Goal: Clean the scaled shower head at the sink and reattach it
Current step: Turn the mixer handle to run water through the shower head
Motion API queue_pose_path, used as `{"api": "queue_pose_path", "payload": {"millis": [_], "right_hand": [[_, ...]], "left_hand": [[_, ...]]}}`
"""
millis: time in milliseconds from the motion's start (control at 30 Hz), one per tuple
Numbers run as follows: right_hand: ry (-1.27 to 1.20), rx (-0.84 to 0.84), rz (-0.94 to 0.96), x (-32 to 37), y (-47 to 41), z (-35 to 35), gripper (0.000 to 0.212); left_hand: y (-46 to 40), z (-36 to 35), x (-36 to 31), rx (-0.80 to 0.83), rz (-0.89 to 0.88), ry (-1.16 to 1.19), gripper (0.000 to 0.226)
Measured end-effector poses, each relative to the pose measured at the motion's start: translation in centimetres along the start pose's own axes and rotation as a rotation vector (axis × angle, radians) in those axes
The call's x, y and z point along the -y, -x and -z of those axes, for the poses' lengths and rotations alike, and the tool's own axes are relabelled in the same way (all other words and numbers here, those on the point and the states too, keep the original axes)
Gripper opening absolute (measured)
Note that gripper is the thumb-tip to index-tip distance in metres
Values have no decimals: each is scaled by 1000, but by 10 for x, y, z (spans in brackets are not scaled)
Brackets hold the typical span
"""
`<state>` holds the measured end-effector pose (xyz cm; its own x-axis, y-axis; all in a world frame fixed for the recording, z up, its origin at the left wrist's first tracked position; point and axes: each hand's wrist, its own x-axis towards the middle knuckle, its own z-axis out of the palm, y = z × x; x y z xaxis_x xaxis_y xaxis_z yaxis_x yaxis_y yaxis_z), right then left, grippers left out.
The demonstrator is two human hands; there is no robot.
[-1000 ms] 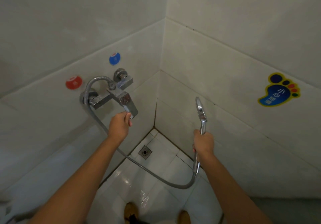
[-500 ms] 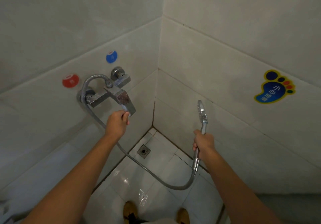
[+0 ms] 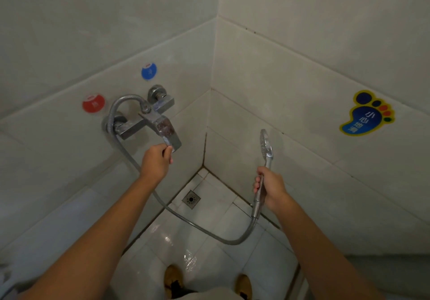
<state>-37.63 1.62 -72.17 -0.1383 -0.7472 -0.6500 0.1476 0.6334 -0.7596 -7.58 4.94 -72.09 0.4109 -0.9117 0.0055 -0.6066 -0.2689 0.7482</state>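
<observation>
The chrome hand-held shower head point(image 3: 266, 144), hose attached, stands upright near the wall corner, gripped by the right hand point(image 3: 270, 189); the left hand point(image 3: 156, 162) grips the square chrome mixer lever point(image 3: 168, 132). Likely testing remains.

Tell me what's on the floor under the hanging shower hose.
Under the shower hose lie wet white floor tiles and a square floor drain near the corner. Inside the drain is too dark to see.

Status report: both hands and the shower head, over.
Left hand grips mixer lever. Right hand grips shower head by its handle, upright, hose attached. No water visible. Nothing in the way.
</observation>
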Motion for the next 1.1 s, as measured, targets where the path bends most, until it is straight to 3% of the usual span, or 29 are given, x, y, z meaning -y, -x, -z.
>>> {"api": "queue_pose_path", "payload": {"millis": [167,433,767,1100], "right_hand": [[-9,65,-11,2,0,-1,20],[189,-33,154,-12,-4,9,22],[-29,58,-1,-3,1,1,21],[64,-13,111,-11,1,6,19]], "left_hand": [[-1,-1,0,-5,4,3,44],[-1,-2,2,-10,-6,-10,44],[-1,-5,4,-19,-13,10,44],[-6,-6,19,-81,-98,-170,33]]}}
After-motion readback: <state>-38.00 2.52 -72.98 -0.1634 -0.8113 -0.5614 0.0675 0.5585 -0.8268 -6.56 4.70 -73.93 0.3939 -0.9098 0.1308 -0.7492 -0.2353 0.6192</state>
